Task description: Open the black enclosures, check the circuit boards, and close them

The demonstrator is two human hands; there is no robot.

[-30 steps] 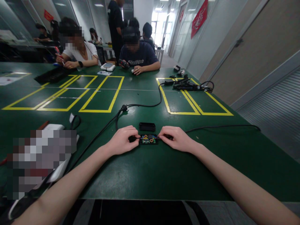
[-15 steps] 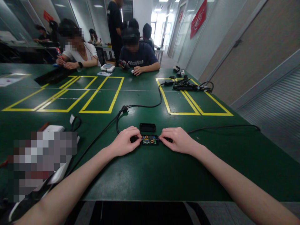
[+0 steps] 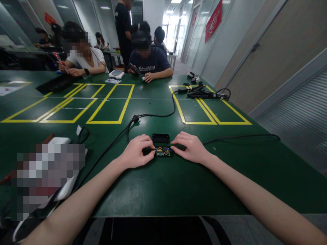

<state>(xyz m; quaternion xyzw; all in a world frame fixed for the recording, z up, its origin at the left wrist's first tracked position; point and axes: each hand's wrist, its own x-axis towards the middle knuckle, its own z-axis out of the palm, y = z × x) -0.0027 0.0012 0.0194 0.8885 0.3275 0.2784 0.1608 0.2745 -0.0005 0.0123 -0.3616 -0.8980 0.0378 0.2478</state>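
A small electronics case half with an exposed circuit board in it lies on the green table in front of me. Copper-coloured ring coils show on the board. My left hand grips the left end of this board with thumb and fingertips; the exact contact is partly hidden. At the right end is my right hand, its fingers spread and its thumb tip close to the board. Just behind lies the black case cover, hollow side up. Black cables run out from behind both hands.
A cable bundle lies at the far right inside yellow tape outlines. To the left are blurred-out items and a white device farther back. Two people sit across the table, one holding a power screwdriver.
My right hand's thumb and fingers have parted, and the fingers have risen toward the cover. My left hand stays at the board's left end. The view has shifted slightly.
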